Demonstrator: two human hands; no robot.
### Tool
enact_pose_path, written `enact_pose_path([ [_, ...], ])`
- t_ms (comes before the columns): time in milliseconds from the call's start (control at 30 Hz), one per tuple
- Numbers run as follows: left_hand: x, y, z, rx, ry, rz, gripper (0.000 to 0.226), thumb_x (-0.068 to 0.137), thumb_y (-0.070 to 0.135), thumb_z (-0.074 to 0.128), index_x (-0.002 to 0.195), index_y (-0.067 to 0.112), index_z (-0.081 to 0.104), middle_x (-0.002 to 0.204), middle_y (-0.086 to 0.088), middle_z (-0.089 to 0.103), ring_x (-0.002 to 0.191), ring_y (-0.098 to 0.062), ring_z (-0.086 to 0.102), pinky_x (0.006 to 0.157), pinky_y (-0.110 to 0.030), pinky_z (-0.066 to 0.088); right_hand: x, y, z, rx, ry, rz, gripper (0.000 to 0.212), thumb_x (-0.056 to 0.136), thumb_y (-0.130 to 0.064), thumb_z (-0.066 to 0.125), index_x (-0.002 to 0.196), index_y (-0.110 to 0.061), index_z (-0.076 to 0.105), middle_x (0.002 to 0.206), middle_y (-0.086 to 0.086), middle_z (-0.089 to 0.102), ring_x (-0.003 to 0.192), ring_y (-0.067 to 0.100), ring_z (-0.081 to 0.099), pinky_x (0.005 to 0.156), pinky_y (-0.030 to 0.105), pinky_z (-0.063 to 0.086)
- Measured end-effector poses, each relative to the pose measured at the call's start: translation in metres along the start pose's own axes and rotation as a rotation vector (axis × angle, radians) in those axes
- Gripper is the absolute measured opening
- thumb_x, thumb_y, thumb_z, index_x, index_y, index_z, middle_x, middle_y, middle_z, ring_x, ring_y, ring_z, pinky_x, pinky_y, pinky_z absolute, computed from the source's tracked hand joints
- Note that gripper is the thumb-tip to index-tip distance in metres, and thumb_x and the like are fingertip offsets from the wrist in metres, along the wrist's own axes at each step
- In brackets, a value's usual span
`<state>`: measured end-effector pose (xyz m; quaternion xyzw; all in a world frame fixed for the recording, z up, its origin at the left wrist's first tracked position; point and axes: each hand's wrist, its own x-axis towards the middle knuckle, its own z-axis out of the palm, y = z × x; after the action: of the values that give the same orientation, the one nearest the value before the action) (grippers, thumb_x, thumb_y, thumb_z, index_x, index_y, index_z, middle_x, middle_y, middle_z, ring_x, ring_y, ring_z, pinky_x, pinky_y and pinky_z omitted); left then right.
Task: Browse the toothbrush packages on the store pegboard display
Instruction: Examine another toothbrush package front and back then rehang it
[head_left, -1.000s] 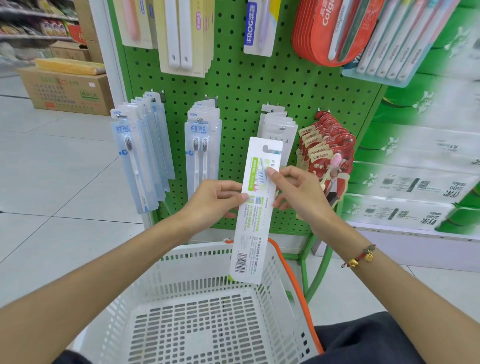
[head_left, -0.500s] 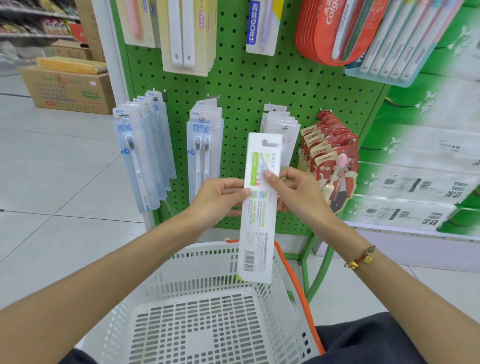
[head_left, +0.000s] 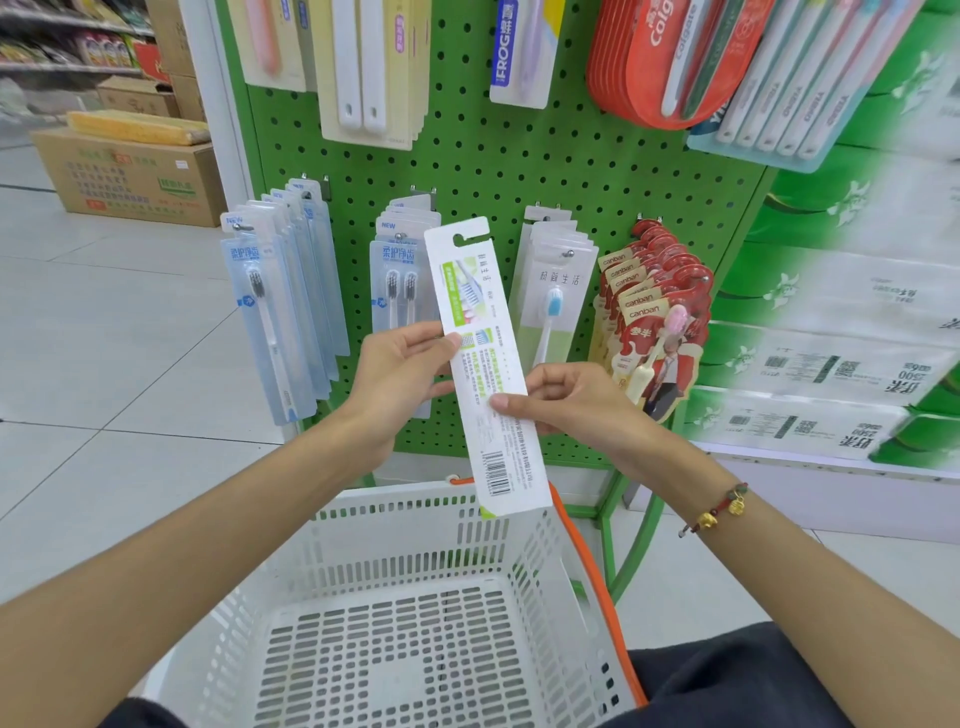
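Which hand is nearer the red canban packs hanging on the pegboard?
Right. The right hand pinches the held toothbrush package just left of the canban packs; the left hand grips the package's far side, farther away.

- White toothbrush package (head_left: 483, 358): back side showing, barcode low, tilted slightly, held off pegboard (head_left: 519, 171).
- Hanging packages (head_left: 550, 291): upright on pegs.

I'm in a shop. Toothbrush packages (head_left: 550, 291) hang on a green pegboard (head_left: 519, 171) above my white basket (head_left: 395, 525). Those blurry shelves (head_left: 78, 47) behind look stocked, I think.
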<state>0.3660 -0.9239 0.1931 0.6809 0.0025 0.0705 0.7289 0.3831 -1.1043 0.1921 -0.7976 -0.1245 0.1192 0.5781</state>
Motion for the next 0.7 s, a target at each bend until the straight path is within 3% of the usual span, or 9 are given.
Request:
enact_pose_path([
  [133, 0.000, 0.003, -0.002, -0.008, -0.003, 0.002, 0.016, 0.096, 0.011, 0.056, 0.106, 0.016, 0.067, 0.087, 0.012, 0.074, 0.078, -0.001, 0.070, 0.063, -0.013, 0.054, -0.003, 0.002, -0.004, -0.048, -0.083, 0.034, 0.014, 0.080, -0.015, 0.077, 0.091, -0.012, 0.069, 0.095, 0.009, 0.076, 0.087, 0.013, 0.072, 0.072, 0.020, 0.057],
  [333, 0.001, 0.005, -0.001, -0.030, 0.006, -0.008, 0.015, 0.096, 0.011, 0.057, 0.106, 0.016, 0.067, 0.096, 0.006, 0.074, 0.086, -0.006, 0.071, 0.069, -0.017, 0.057, -0.007, 0.000, -0.011, -0.097, -0.058, 0.001, 0.015, 0.075, -0.008, 0.080, 0.087, -0.007, 0.070, 0.088, 0.011, 0.075, 0.075, 0.011, 0.072, 0.074, 0.021, 0.057],
  [433, 0.000, 0.004, 0.001, -0.030, 0.027, -0.006, 0.014, 0.095, 0.011, 0.057, 0.106, 0.015, 0.066, 0.097, 0.005, 0.074, 0.085, -0.006, 0.071, 0.066, -0.016, 0.056, -0.006, 0.003, -0.008, -0.234, 0.044, -0.025, 0.040, 0.074, -0.016, 0.082, 0.110, -0.011, 0.066, 0.091, 0.008, 0.075, 0.081, 0.017, 0.073, 0.085, 0.037, 0.057],
  [533, -0.002, 0.002, 0.004, -0.009, 0.052, 0.017, 0.011, 0.096, 0.011, 0.057, 0.104, 0.015, 0.064, 0.094, 0.005, 0.073, 0.081, -0.004, 0.071, 0.064, -0.015, 0.055, -0.008, 0.001, 0.001, -0.387, 0.174, -0.137, 0.071, 0.073, -0.029, 0.084, 0.134, -0.024, 0.048, 0.099, -0.007, 0.066, 0.078, 0.011, 0.068, 0.080, 0.036, 0.057],
  [700, -0.008, -0.002, 0.014, 0.018, -0.008, -0.012, 0.013, 0.095, 0.010, 0.058, 0.106, 0.010, 0.064, 0.100, -0.002, 0.072, 0.080, -0.007, 0.072, 0.063, -0.017, 0.055, -0.013, -0.007, 0.018, -0.573, 0.296, -0.244, 0.080, 0.072, -0.041, 0.082, 0.137, -0.031, 0.036, 0.101, -0.013, 0.056, 0.091, 0.014, 0.063, 0.078, 0.042, 0.054],
])
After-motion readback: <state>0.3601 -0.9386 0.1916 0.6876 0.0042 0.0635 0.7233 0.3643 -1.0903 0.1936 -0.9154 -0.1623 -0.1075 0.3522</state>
